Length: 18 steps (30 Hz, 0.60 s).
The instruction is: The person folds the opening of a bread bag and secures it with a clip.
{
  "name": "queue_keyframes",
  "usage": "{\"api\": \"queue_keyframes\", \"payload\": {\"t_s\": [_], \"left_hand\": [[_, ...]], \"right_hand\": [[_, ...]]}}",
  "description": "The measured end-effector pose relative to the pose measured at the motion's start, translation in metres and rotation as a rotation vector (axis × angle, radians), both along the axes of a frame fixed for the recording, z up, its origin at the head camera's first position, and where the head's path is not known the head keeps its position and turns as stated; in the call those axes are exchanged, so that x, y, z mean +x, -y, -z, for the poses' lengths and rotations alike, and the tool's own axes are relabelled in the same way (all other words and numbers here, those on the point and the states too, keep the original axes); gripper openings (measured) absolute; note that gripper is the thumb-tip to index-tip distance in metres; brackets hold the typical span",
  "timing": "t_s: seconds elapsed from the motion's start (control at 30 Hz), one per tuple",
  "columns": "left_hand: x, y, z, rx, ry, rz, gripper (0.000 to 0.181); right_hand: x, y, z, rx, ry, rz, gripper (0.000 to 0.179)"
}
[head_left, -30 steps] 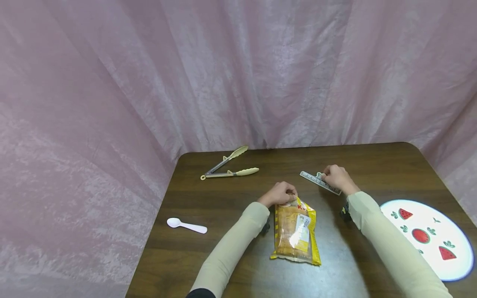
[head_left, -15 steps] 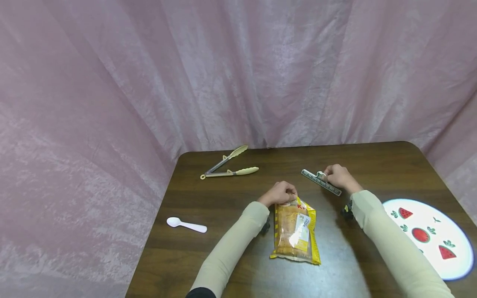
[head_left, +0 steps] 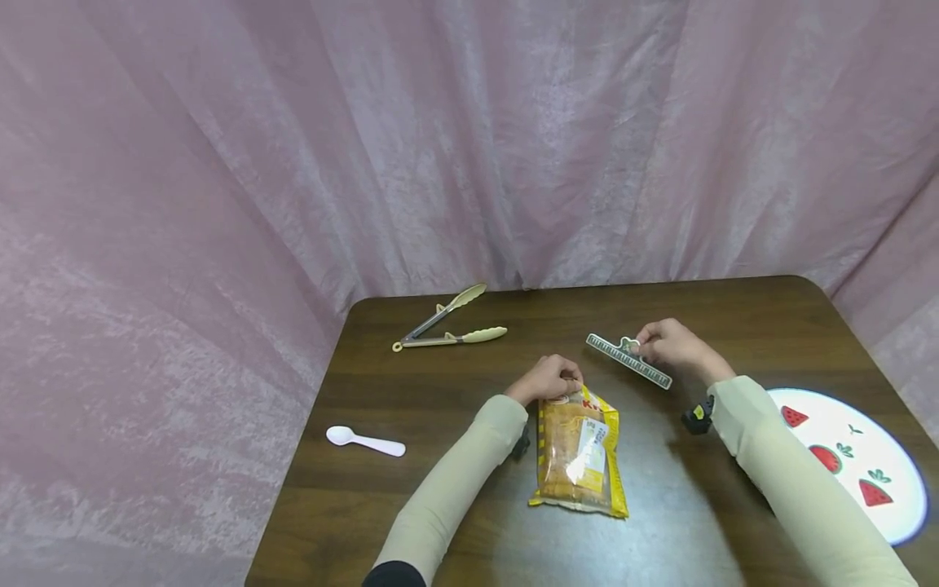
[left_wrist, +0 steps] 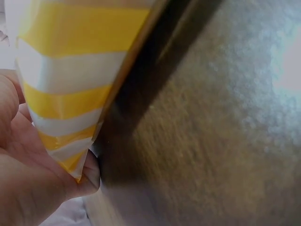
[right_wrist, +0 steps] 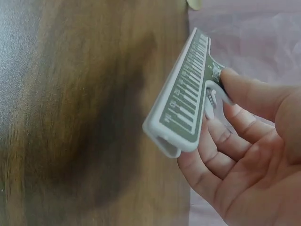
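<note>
A yellow-edged, clear-fronted bag of bread (head_left: 575, 456) lies on the table, and my left hand (head_left: 546, 378) pinches its far end. The left wrist view shows the bag's yellow-and-white striped side (left_wrist: 70, 80) running down to a corner at my fingers. To the right, my right hand (head_left: 673, 349) holds a long green-and-white clip (head_left: 628, 360) by its handle. In the right wrist view this clip (right_wrist: 183, 99) carries a piano-key print; the thumb presses one handle tab, with fingers behind, and its long edges look together.
Open tongs (head_left: 447, 328) with cream tips lie at the back left of the brown table (head_left: 455, 399). A white spoon (head_left: 365, 441) lies at the left. Partly behind the right sleeve is a white plate (head_left: 858, 432) with watermelon prints. A pink curtain (head_left: 469, 147) hangs behind.
My right hand has turned a little and shifted slightly right, and the clip it holds has tilted to show more of its printed face. My left hand stays on the bread bag.
</note>
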State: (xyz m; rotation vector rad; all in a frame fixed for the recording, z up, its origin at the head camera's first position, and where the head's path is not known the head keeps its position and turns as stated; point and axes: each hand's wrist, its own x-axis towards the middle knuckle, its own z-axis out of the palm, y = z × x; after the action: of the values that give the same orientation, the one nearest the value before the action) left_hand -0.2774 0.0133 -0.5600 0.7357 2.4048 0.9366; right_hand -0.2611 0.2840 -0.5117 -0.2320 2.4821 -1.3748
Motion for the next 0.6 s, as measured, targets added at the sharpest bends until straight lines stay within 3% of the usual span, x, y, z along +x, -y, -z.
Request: {"api": "queue_keyframes", "payload": {"t_s": [0.13,0.23,0.6], "left_hand": [[0.0,-0.001,0.0,-0.002,-0.005,0.007,0.008],[0.0,0.0,0.001,-0.013,-0.017,0.015,0.007],[-0.001,0.001,0.002,-0.013,-0.026,0.02,0.008]], "right_hand": [[0.005,-0.001,-0.006,-0.084,0.048,-0.006,0.03],[0.012,-0.001,-0.009,-0.076,0.05,-0.017,0.039],[0.029,-0.008,0.012,-0.034,0.046,-0.035,0.031]]}}
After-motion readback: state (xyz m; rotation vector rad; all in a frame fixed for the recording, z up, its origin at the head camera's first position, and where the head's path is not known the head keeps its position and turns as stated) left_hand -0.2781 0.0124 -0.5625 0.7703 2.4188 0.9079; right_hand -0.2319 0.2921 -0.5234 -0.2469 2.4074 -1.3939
